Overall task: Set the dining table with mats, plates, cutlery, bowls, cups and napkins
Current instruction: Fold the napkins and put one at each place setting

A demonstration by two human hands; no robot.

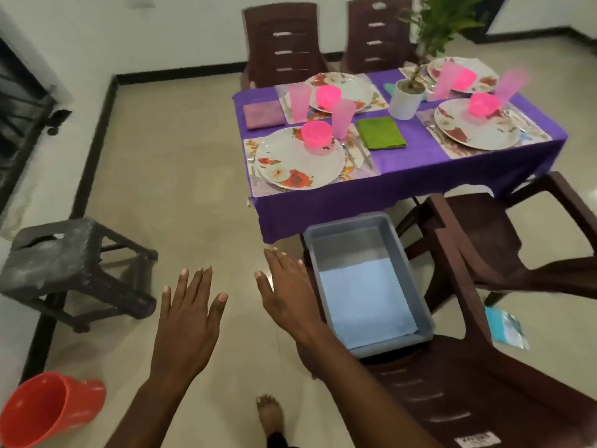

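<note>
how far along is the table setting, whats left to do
Nearly done: four floral plates, like the near one, sit on mats with pink bowls and cups; cutlery shows beside some. Purple, green and teal napkins are out. Both hands are open and empty. The grey bin holds a light blue cloth, perhaps the last napkin.

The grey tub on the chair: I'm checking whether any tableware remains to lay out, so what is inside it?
Inside the grey tub lies only a flat light blue cloth over the near part of its floor. Whatever might sit beneath it is covered.
</note>
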